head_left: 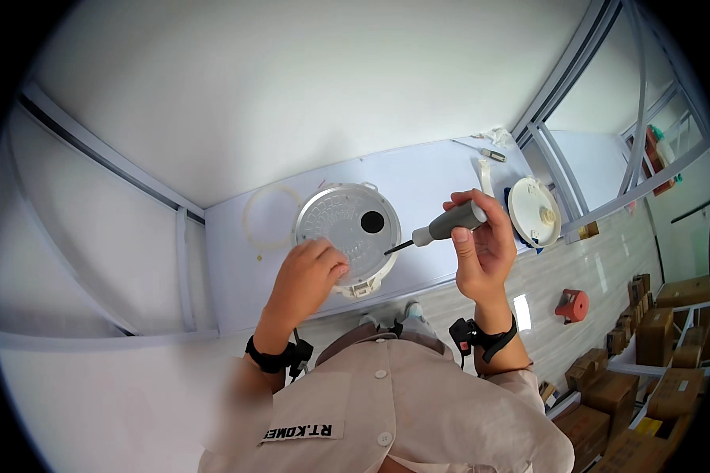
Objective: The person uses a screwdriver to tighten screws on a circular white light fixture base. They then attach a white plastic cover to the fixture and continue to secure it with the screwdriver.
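Note:
A round silver appliance part (335,206) with an embossed face and a black disc (372,222) lies on the white table, a cream latch on its near rim. My right hand (487,256) is closed round the grey handle of a screwdriver (442,226). The dark shaft slants down to the left, its tip over the right part of the silver face; whether it touches cannot be told. Over the near left edge of the part is my left hand (304,276), its fingers curled together. Anything between those fingers is hidden.
A thin cream ring (245,217) lies left of the part. To the right are a round white cover (528,209), a white strip (485,177) and a second screwdriver (493,155). A wall backs the white table (237,296). A red stool (573,306) and cardboard boxes (607,394) stand on the floor.

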Demonstrator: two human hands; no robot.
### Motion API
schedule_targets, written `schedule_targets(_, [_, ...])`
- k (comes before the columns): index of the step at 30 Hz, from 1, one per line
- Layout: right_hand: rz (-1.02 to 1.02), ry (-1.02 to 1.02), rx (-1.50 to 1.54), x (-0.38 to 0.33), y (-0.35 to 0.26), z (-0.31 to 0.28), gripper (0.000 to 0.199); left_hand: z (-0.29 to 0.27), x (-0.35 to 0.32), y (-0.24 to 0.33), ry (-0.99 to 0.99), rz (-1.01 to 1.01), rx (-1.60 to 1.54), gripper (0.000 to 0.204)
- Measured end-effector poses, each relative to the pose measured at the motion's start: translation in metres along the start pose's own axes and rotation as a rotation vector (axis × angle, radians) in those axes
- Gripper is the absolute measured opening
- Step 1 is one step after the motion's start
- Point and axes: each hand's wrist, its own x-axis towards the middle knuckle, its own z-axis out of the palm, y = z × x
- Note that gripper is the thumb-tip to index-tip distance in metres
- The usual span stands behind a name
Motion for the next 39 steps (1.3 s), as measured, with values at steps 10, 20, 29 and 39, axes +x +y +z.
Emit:
schedule_targets(10, [-0.064, 0.061, 0.061, -0.012, -0.005, 0.005, 0.05, -0.008, -0.017, -0.01, 0.102, -0.03, 0.068, 0.009])
schedule_targets(20, [-0.15, 0.089, 0.081, -0.019, -0.003, 0.014, 0.05, -0.011, -0.009, -0.004, -0.015, -0.038, 0.015, 0.005])
schedule_targets(29, [-0.157, 0.086, 0.027, -0.027, -0.009, -0.004, 0.051, 0.006, -0.005, 0.006, -0.077, -0.091, 0.165, 0.003])
schedule_targets(39, [-0.183, 0.33, 0.127, -0.053, -0.025, -0.05, 0.057, 0.033, 0.007, 0.063, 0.347, -0.252, -0.354, 0.012])
